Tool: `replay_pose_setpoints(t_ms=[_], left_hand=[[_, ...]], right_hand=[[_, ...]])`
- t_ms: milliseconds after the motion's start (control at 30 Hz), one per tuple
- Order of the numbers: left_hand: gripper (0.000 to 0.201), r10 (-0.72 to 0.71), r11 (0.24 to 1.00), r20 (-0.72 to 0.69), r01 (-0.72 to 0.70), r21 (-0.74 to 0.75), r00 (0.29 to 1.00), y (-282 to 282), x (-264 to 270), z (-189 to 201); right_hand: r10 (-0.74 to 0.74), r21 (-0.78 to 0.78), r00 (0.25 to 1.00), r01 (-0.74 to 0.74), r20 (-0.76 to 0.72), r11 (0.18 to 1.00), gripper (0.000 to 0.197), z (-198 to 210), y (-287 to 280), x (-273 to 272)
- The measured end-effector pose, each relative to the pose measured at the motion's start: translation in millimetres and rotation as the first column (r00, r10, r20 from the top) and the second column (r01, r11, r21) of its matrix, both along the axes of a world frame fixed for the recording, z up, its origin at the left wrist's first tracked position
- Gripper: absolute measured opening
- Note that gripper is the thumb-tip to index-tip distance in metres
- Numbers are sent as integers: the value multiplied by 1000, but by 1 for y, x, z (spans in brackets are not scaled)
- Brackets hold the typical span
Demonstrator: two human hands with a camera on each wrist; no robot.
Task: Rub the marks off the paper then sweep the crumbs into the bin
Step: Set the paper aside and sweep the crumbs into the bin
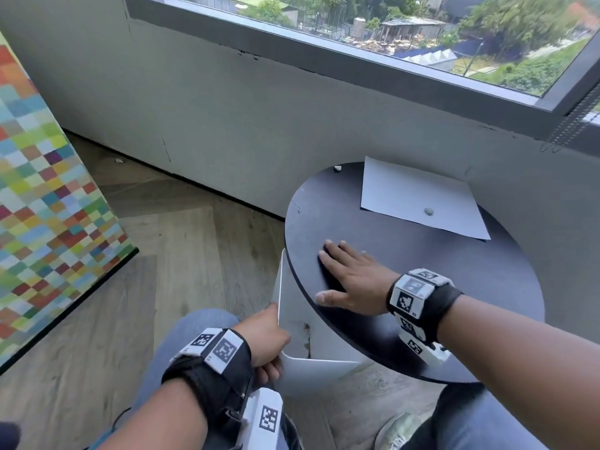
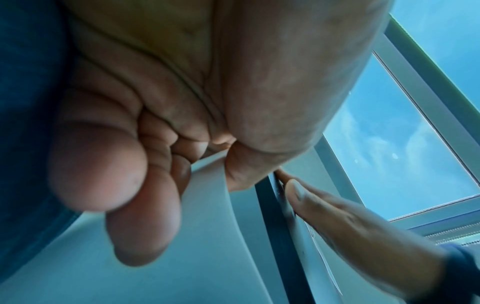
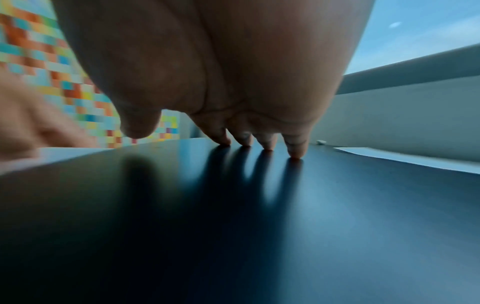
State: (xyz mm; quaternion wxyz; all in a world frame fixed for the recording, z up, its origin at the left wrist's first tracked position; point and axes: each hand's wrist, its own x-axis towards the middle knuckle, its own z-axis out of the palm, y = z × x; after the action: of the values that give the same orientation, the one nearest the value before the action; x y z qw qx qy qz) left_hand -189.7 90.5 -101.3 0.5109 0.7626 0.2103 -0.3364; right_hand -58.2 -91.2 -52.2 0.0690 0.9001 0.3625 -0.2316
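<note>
Bin (image 1: 311, 336) in left hand (image 1: 264, 332), under right hand (image 1: 352, 280).

1. One round black table top (image 1: 406, 280).
2. One white sheet of paper (image 1: 418, 196), flat on the table.
3. Two small grey eraser lumps: one on the paper (image 1: 429, 211), one on the table's far edge (image 1: 337, 168).
4. One white bin (image 1: 302, 336), at the table's near edge.
5. Two hands: left (image 1: 263, 336), right (image 1: 354, 284).

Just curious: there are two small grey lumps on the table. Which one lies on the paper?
The nearer lump lies on the paper. The far lump sits on the bare table, left of the sheet.
</note>
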Motion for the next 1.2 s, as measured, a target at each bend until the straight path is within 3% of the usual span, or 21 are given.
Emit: replay_pose_setpoints(t_ms=[133, 233, 267, 333, 400, 433, 533, 600, 667, 700, 767, 867, 933, 1067, 1200], left_hand=[[33, -7, 1000, 21, 7, 9, 1000, 2, 1, -4], [35, -12, 1000, 29, 11, 4, 1000, 0, 3, -5], [34, -14, 1000, 29, 14, 5, 999, 0, 3, -5], [32, -21, 1000, 23, 21, 11, 1000, -2, 2, -3], [27, -7, 1000, 8, 7, 5, 1000, -3, 1, -1], [25, -3, 1000, 7, 3, 7, 1000, -4, 1, 0], [25, 8, 1000, 12, -8, 11, 1000, -7, -1, 5], [27, 6, 1000, 31, -7, 7, 1000, -9, -2, 8], [26, -16, 999, 59, 14, 32, 998, -12, -3, 13], [24, -24, 999, 67, 21, 46, 997, -12, -3, 14], [23, -14, 999, 50, 12, 44, 999, -11, -4, 14], [28, 4, 1000, 33, -5, 29, 999, -8, -2, 5], [32, -3, 999, 19, 2, 46, 1000, -7, 1, 4], [31, 3, 998, 13, -4, 60, 1000, -8, -1, 7], [24, -9, 997, 55, 5, 75, 998, -7, 0, 13]], right_hand=[[202, 7, 977, -202, -71, 979, 96, 2, -23, -53], [326, 198, 936, -297, -136, 934, 83, 9, -40, -70], [270, 257, 957, -235, -110, 937, 80, 11, -42, -67], [-14, 265, 999, 24, -39, 964, 78, 11, -43, -52], [-279, 167, 960, 276, -9, 946, 80, 4, -41, -42], [-316, 112, 949, 314, -3, 943, 83, -1, -40, -46], [-189, 79, 982, 189, -15, 979, 87, -13, -32, -93], [-42, 166, 998, 50, -56, 985, 84, -10, -30, -128], [28, 303, 993, 9, -117, 953, 84, -5, -37, -136], [-8, 371, 993, 52, -120, 927, 86, -2, -45, -131], [-271, 472, 957, 285, -99, 834, 84, -2, -67, -105], [-718, 377, 691, 689, -83, 619, 80, -11, -105, -66], [-782, 253, 623, 757, 1, 603, 82, -24, -112, -58], [-709, 252, 704, 681, 30, 687, 89, -36, -63, -86], [-344, 341, 938, 334, -34, 878, 94, -32, 4, -132]])
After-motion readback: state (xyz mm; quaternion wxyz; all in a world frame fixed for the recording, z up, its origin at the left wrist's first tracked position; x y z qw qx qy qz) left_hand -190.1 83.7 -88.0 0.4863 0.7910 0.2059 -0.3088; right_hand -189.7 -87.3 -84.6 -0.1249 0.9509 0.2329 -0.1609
